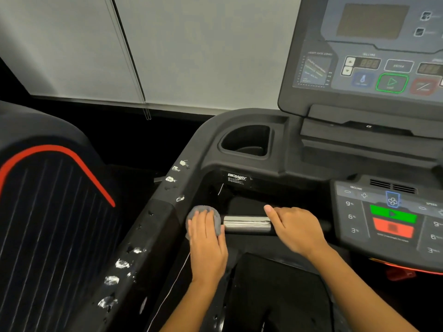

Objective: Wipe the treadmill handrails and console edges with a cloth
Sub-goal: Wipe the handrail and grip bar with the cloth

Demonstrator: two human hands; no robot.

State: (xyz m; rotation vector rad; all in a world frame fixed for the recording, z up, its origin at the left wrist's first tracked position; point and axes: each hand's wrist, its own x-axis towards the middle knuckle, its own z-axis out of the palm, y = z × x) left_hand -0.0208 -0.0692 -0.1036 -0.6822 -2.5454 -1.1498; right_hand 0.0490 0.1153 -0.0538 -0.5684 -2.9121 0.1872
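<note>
Lower centre of the frame, left hand (206, 238) pressing a grey cloth (203, 218) onto the left end of the chrome handrail grip (247, 224), right hand (296, 232) curled over its right end, white smudges (122, 263) along the side handrail (153, 226), console (374, 61) upper right

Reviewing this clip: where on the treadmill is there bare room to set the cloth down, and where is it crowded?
Free: the cup holder left of the console, and the flat ledge behind it. Crowded: the chrome grip bar, with the left hand pressing the grey cloth and the right hand gripping.
</note>
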